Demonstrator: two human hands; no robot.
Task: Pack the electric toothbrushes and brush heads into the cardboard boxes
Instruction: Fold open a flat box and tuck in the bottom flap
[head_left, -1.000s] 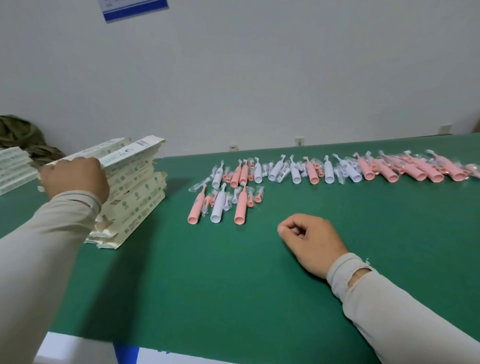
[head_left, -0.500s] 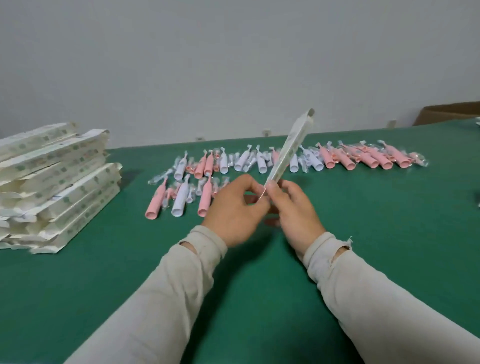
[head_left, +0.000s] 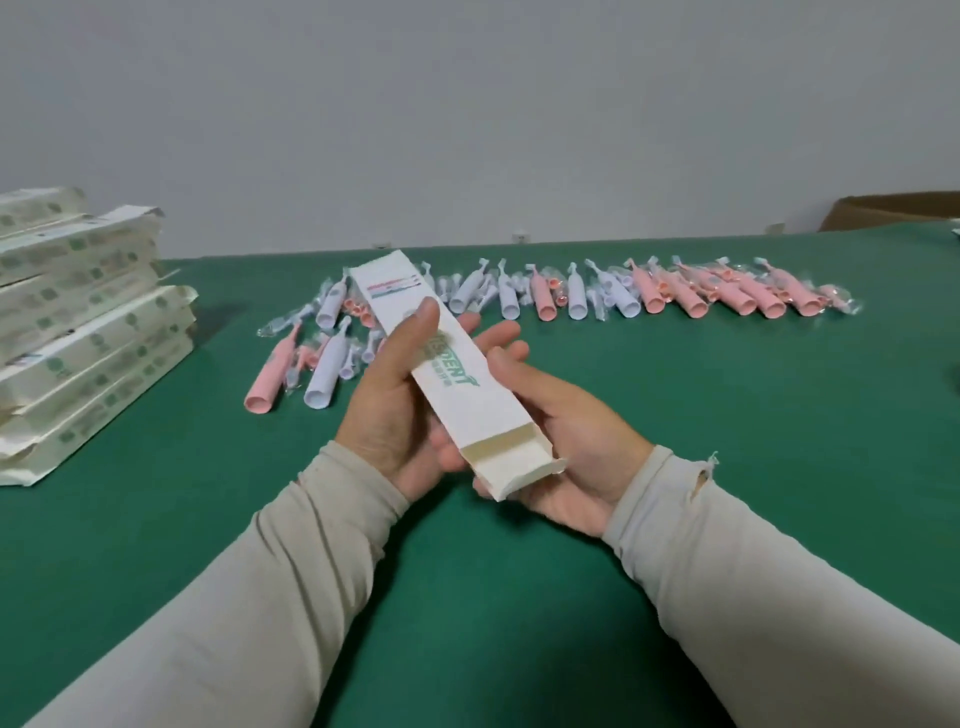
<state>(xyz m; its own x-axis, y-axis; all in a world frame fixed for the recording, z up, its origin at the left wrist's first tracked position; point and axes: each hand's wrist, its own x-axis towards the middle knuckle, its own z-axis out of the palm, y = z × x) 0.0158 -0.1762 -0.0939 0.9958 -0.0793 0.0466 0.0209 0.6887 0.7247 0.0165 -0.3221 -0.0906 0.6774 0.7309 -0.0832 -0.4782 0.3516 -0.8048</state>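
Observation:
A long white cardboard box (head_left: 457, 384) with green lettering lies slanted between my hands above the green table (head_left: 727, 441). Its near flap end is open toward me. My left hand (head_left: 395, 410) grips the box's left side, thumb on its top face. My right hand (head_left: 561, 441) cups it from below and the right, thumb on its edge. Pink and white electric toothbrushes (head_left: 670, 296) with bagged brush heads lie in a row at the back. A smaller group of toothbrushes (head_left: 311, 364) lies nearer on the left. A stack of flat boxes (head_left: 78, 332) stands at the far left.
A brown cardboard carton (head_left: 893, 210) shows at the table's far right edge. A grey wall runs behind the table. Bare green surface lies in front of and to the right of my hands.
My left hand took a flat box from the stack and brought it to the middle. Both hands then turned it from edge-on upright to lying slanted, opened out with its near flap open.

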